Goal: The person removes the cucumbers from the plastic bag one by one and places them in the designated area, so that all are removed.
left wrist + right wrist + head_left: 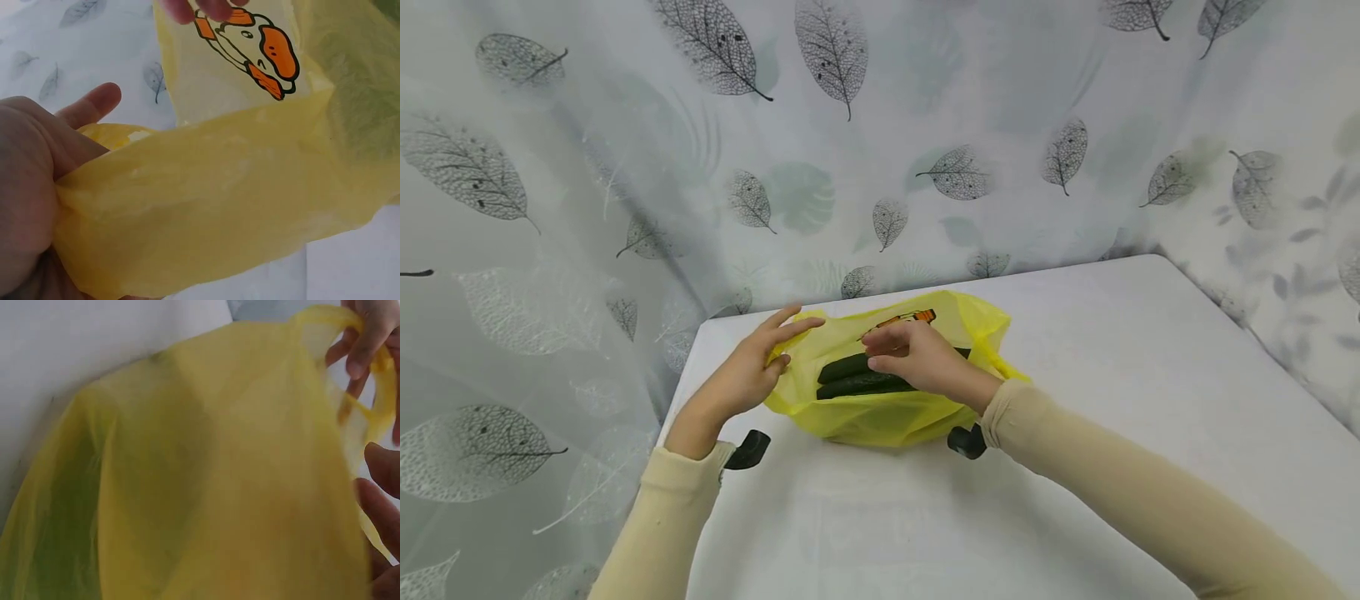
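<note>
A yellow plastic bag point(880, 423) lies on the white table with its mouth spread wide. Inside it, two dark green cucumbers point(857, 384) rest side by side, partly hidden by my right hand point(921, 358). That hand hovers over the bag's mouth, fingers loosely bent, thumb apart and nothing held. At the bag's left end is my left hand point(748, 367), fingers spread and thumb apart, with a bag handle point(340, 315) looped around its fingers. A black and orange cartoon print point(250, 47) shows on the bag's inner far side.
The white table point(820, 533) reaches back to a leaf-patterned curtain point(887, 125), which also hangs along the left side. A dark wrist-mount piece point(748, 450) juts from the left cuff, another point(966, 442) from the right cuff.
</note>
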Demonstrator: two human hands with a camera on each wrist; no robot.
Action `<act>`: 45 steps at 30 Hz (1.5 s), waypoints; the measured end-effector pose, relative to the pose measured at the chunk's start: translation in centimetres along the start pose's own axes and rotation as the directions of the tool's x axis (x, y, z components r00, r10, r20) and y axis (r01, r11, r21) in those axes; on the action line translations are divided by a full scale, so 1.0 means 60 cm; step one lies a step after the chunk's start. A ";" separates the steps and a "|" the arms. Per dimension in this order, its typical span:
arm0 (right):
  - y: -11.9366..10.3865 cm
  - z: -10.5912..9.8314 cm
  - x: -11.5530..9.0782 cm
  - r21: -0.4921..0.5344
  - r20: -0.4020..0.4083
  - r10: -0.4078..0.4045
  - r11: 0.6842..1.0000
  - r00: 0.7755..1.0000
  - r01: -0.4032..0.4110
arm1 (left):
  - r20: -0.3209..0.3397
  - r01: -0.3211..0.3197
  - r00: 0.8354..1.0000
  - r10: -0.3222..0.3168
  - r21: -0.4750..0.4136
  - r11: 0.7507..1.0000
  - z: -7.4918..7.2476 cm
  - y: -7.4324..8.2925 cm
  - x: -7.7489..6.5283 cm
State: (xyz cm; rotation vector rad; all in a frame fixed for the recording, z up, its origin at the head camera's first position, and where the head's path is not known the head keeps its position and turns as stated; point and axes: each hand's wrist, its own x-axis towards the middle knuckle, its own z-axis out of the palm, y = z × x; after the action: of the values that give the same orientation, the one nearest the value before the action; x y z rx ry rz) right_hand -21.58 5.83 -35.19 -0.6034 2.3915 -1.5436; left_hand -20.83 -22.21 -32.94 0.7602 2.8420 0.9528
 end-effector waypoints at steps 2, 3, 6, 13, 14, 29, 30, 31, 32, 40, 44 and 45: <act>0.010 0.001 0.006 -0.023 -0.001 0.017 1.000 1.000 -0.018 | -0.006 -0.006 1.000 0.006 0.004 1.000 0.002 -0.001 0.000; 0.015 0.001 0.008 -0.042 -0.001 0.025 0.999 1.000 -0.025 | -0.009 -0.011 1.000 0.011 0.005 1.000 0.003 -0.001 0.000; 0.029 0.001 0.014 -0.090 0.004 0.073 0.993 0.997 -0.072 | -0.016 -0.024 1.000 0.024 -0.002 1.000 0.004 -0.001 -0.001; 0.054 0.005 0.021 -0.148 0.025 0.125 0.982 0.992 -0.120 | -0.032 -0.041 0.999 0.037 -0.157 0.987 0.003 0.004 -0.004; 0.058 0.005 0.022 -0.144 0.029 0.129 0.982 0.991 -0.124 | -0.032 -0.043 0.999 0.038 -0.172 0.984 0.003 0.005 -0.004; 0.084 0.009 0.022 -0.256 0.069 0.188 0.953 0.980 -0.165 | -0.015 -0.032 0.999 0.030 -0.179 0.983 0.015 -0.002 -0.003; 0.084 0.010 0.022 -0.273 0.066 0.185 0.949 0.980 -0.161 | -0.017 -0.028 1.000 0.025 -0.160 0.987 0.016 -0.003 -0.003; 0.085 0.010 0.021 -0.292 0.062 0.180 0.944 0.982 -0.155 | -0.019 -0.024 1.000 0.022 -0.141 0.990 0.017 -0.004 -0.003; 0.085 0.010 0.020 -0.312 0.058 0.172 0.939 0.983 -0.146 | -0.023 -0.018 1.000 0.016 -0.121 0.993 0.017 -0.005 -0.002; 0.096 0.013 0.015 -0.421 0.039 0.150 0.899 0.988 -0.119 | -0.013 0.139 0.990 -0.141 -0.075 0.987 0.022 -0.016 -0.001; 0.104 0.014 0.015 -0.433 0.036 0.150 0.893 0.988 -0.120 | -0.039 0.164 0.985 -0.166 -0.048 0.985 0.025 -0.020 -0.002; 0.106 0.014 0.015 -0.437 0.035 0.153 0.891 0.988 -0.122 | -0.048 0.166 0.984 -0.169 -0.062 0.984 0.027 -0.020 -0.003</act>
State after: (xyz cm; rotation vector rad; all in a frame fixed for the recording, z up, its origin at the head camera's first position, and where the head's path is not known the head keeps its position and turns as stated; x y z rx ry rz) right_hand -23.42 6.99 -41.30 -0.5402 2.6733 -0.9156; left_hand -20.90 -22.23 -34.95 0.4875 2.8528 1.0389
